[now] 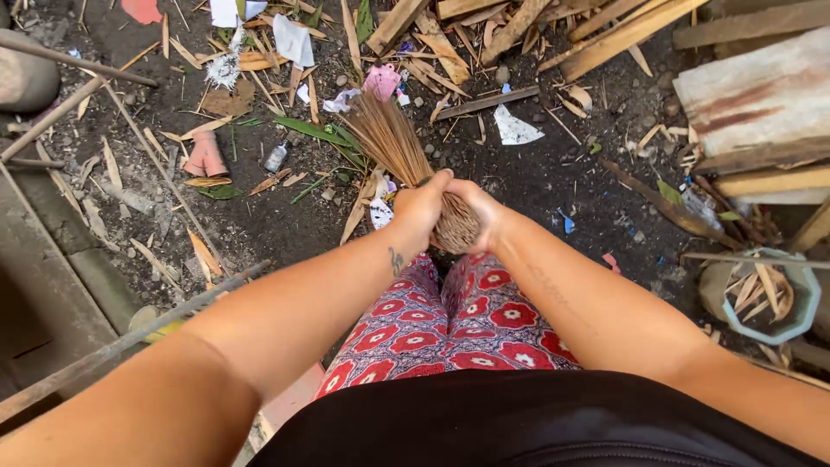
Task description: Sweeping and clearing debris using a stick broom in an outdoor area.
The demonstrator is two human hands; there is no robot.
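place: outdoor yard — bare dirt ground [553, 173] | evidence: scattered wood scraps [605, 35], paper litter [514, 128], rusty metal sheet [761, 95] — debris everywhere

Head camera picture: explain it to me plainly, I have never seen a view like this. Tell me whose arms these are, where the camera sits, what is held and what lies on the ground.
The camera sits on a person's head and looks down, so both bare arms are the wearer's own. The left hand and right hand together clasp a bundle of thin brown sticks, a stick broom, its bristles pointing away towards the dirt ground. Scattered there are wood scraps, paper scraps, a small bottle and dry leaves. Red patterned trousers show below.
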